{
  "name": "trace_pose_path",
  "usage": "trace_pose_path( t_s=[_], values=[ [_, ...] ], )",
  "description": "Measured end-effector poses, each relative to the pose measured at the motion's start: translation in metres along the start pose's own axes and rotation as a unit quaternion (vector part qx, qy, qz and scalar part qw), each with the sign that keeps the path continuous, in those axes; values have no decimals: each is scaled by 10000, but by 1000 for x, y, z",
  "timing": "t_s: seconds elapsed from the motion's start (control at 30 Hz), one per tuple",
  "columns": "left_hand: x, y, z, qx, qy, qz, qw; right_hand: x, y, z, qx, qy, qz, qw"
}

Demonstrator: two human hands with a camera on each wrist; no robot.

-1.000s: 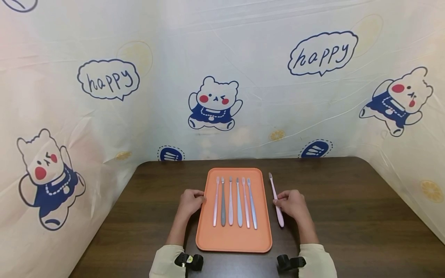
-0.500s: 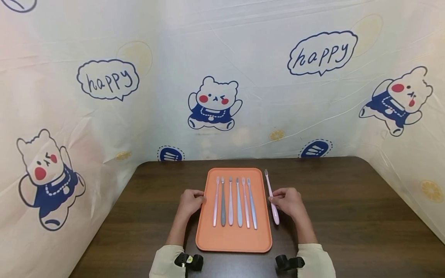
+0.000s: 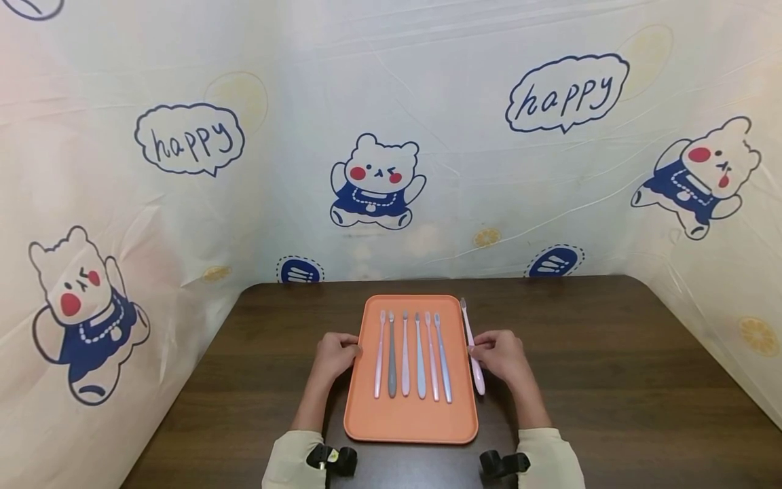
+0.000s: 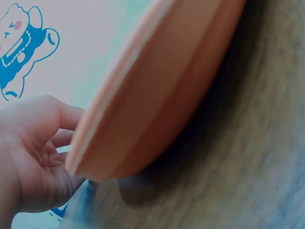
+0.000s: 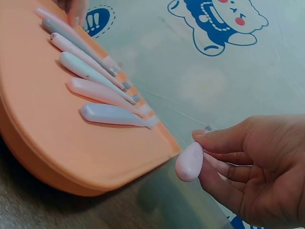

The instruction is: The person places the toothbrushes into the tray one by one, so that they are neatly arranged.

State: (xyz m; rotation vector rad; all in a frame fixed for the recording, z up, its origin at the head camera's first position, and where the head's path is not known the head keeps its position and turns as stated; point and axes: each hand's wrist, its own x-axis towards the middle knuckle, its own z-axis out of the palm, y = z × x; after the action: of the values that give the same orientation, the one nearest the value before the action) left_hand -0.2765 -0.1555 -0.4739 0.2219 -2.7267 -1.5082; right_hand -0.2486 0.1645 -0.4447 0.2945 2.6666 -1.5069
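Observation:
An orange tray (image 3: 409,422) lies at the middle of the table, with several toothbrushes in pink, grey and blue side by side on it, heads toward the far end. My left hand (image 3: 336,354) grips the tray's left rim (image 4: 102,129), its fingers at the edge in the left wrist view. Between thumb and fingers my right hand (image 3: 504,353) pinches a pink toothbrush (image 3: 477,377) by its handle, just along the tray's right edge. Its rounded handle end (image 5: 189,162) faces the right wrist camera. The rightmost toothbrush on the tray is blue (image 3: 445,370).
The dark wooden table (image 3: 611,367) extends to both sides of the tray. Behind it hangs a pale curtain (image 3: 458,197) printed with bears and the word happy. Both sleeved wrists carry black camera mounts (image 3: 504,464).
My right hand has moved left with the pink toothbrush, from off the tray's right side to right at its edge. The left hand and tray have stayed in place.

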Motion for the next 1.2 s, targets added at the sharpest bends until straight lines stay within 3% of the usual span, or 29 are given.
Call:
trace_pose_path(
  t_s=[1.2],
  values=[
    [0,-2,1,94,-29,9,10000,-2,-3,18,-167,42,41,9998]
  ],
)
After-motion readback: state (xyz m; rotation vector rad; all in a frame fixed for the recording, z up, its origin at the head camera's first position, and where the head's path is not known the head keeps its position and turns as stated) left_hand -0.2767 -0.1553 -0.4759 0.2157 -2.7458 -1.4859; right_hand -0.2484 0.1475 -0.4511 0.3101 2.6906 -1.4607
